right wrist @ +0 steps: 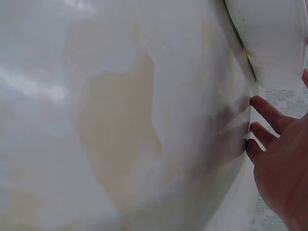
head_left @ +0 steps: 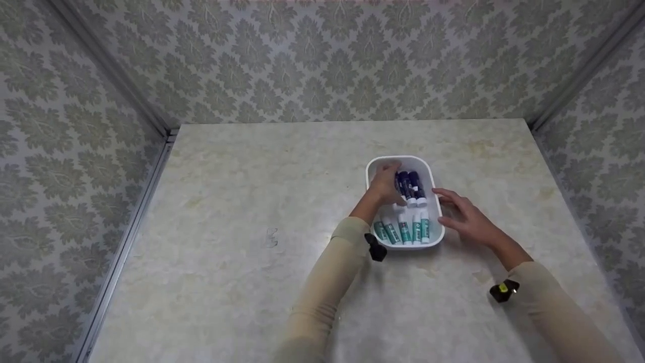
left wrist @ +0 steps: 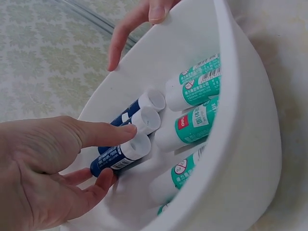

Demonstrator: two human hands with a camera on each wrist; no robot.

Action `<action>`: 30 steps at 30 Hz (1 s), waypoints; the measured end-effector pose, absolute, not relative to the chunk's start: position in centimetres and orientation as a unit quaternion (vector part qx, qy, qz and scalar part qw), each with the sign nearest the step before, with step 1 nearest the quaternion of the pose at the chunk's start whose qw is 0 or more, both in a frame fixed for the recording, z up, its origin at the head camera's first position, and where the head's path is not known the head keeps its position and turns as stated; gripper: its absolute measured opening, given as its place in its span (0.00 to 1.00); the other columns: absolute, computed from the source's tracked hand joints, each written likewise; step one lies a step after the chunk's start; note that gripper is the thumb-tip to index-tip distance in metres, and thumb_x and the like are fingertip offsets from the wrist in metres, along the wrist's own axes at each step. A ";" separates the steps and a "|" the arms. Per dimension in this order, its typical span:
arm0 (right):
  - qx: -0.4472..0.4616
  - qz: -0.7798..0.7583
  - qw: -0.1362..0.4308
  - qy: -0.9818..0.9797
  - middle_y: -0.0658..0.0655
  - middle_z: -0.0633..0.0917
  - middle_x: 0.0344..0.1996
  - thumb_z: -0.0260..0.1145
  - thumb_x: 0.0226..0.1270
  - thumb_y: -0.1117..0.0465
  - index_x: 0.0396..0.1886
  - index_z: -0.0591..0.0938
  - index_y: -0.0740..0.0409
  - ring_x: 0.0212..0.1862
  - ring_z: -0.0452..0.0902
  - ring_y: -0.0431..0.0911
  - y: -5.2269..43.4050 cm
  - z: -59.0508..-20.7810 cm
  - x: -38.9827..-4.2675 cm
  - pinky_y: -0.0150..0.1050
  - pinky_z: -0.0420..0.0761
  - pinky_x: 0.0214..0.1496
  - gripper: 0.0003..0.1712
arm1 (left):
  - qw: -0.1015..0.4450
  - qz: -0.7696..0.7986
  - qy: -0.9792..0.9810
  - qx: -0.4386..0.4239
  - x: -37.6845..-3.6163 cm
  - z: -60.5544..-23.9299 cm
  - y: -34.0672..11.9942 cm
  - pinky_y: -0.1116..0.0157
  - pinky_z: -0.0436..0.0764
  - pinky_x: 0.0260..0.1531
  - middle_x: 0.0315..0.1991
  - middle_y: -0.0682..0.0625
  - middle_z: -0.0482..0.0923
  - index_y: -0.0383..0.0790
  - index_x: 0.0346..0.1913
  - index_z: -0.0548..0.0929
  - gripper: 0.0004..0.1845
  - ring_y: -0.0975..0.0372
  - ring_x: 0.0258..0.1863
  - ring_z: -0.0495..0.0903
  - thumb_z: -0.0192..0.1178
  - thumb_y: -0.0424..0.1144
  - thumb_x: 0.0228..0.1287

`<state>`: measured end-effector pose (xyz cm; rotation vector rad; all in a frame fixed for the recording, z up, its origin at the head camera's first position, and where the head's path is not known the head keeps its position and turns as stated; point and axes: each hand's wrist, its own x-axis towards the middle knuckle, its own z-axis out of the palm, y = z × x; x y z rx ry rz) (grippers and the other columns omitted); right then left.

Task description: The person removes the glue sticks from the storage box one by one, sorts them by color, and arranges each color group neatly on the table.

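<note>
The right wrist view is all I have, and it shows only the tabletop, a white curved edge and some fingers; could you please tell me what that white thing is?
Observer: It is a white tray on the table, holding glue sticks.
Operator: Thank you. What kinds of sticks are inside?
Observer: Three blue sticks lie at the far end and several green sticks at the near end.
Operator: And what is the other hand doing?
Observer: The left hand is inside the tray, thumb and fingers on the nearest blue stick.
Operator: Is my right hand touching the tray?
Observer: The right hand is open, with fingertips on the tray's rim.
</note>
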<state>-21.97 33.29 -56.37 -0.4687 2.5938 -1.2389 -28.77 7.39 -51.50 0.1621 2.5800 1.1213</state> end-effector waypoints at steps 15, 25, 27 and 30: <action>-0.195 -0.456 0.105 0.862 0.72 0.74 0.83 0.70 0.84 0.62 0.91 0.64 0.52 0.83 0.72 0.69 33.8 -56.7 -22.2 0.18 0.64 0.78 0.42 | 0.174 0.351 0.916 0.082 -29.1 -52.0 7.5 0.58 0.73 0.86 0.88 0.43 0.61 0.53 0.91 0.63 0.63 0.49 0.87 0.69 0.86 0.27 0.55; -0.185 -0.449 0.103 0.868 0.71 0.77 0.80 0.71 0.84 0.60 0.91 0.65 0.49 0.83 0.72 0.68 33.8 -56.6 -22.1 0.31 0.66 0.85 0.43 | 0.179 0.371 0.909 0.061 -28.9 -52.6 8.0 0.53 0.74 0.85 0.88 0.47 0.60 0.60 0.91 0.64 0.61 0.49 0.87 0.65 0.86 0.31 0.58; -0.178 -0.446 0.106 0.871 0.71 0.76 0.81 0.71 0.84 0.60 0.91 0.64 0.48 0.84 0.71 0.69 33.8 -56.6 -22.1 0.49 0.66 0.91 0.43 | 0.187 0.378 0.906 0.047 -29.2 -53.2 8.3 0.52 0.73 0.86 0.89 0.49 0.59 0.62 0.91 0.63 0.62 0.51 0.88 0.63 0.88 0.33 0.58; -0.172 -0.440 0.109 0.874 0.72 0.74 0.82 0.71 0.83 0.59 0.91 0.63 0.48 0.84 0.69 0.72 33.7 -56.5 -22.0 0.76 0.59 0.87 0.44 | 0.195 0.366 0.909 0.034 -29.8 -54.1 8.8 0.55 0.73 0.86 0.89 0.51 0.57 0.64 0.91 0.63 0.63 0.54 0.87 0.62 0.89 0.39 0.57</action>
